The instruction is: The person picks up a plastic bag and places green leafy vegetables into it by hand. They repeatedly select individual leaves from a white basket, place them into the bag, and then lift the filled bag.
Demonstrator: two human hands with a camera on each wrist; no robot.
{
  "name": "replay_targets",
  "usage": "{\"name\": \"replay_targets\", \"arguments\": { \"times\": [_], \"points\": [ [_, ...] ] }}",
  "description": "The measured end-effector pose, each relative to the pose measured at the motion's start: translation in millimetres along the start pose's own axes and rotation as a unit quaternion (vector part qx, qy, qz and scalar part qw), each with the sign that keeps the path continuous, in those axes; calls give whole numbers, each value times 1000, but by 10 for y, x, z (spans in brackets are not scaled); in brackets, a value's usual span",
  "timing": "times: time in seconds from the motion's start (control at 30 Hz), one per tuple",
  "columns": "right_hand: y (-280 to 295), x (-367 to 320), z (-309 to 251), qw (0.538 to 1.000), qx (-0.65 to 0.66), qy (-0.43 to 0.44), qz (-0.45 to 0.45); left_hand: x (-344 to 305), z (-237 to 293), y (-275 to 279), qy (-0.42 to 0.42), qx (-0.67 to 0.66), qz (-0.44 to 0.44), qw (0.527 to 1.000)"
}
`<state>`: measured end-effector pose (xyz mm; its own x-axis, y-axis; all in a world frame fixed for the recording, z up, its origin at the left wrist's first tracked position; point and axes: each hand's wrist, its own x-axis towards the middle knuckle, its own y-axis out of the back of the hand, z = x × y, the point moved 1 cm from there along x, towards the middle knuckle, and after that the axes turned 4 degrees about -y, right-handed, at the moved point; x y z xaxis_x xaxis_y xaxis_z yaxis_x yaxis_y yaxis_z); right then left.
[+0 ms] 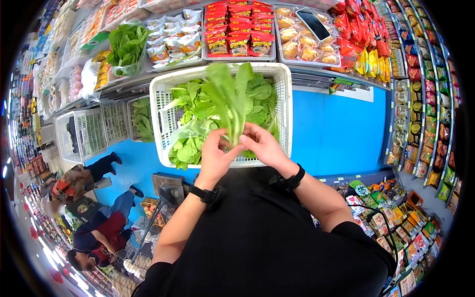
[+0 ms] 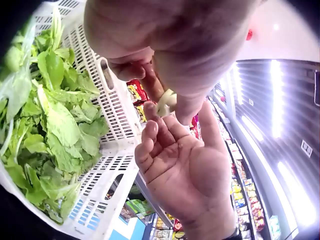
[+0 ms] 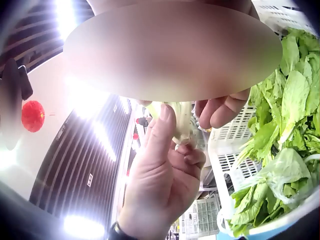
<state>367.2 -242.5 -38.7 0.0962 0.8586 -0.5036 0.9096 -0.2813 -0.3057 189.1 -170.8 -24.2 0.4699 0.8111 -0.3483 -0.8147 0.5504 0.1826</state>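
Note:
Both hands hold a bunch of leafy greens [image 1: 230,99] by its pale stem end, above a white basket [image 1: 221,75] of loose greens. In the head view the left hand [image 1: 216,153] pinches the base between thumb and fingers. From the other side the right hand [image 1: 265,145] grips the same stems, its thumb near the left thumb. The cut stem end [image 2: 166,103] shows between the hands in the left wrist view. Pale stalks [image 3: 184,122] appear between the fingers in the right wrist view, the leaves above being hidden.
A clear plastic bag [image 1: 194,129] lies in the basket. Beyond stand trays of red snack packs [image 1: 239,29] and buns [image 1: 297,42], with a phone [image 1: 313,24] on the buns. White crates [image 1: 89,133] and people [image 1: 106,227] are at the left; shelves line the right.

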Motion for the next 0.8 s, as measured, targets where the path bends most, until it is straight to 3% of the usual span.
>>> {"name": "replay_targets", "arguments": {
  "times": [0.07,0.17,0.4,0.47,0.6,0.67,0.8],
  "points": [
    [-4,6,-18,998,12,19,-57,-12,362,-33,-108,163,-13,981],
    [28,8,-37,999,-20,0,-49,-21,377,-77,-164,130,-15,978],
    [87,31,-2,999,10,20,-50,-21,234,-87,-158,21,13,987],
    [87,25,-66,998,-18,29,-44,-21,248,-95,-115,-21,31,993],
    [107,71,-13,999,-23,12,-32,-8,84,-56,-101,14,-11,995],
    [-40,34,-165,998,53,36,29,-12,68,-75,-67,12,8,998],
    [-55,58,-177,999,35,15,33,-36,199,-159,-117,-24,57,991]
  ]
}}
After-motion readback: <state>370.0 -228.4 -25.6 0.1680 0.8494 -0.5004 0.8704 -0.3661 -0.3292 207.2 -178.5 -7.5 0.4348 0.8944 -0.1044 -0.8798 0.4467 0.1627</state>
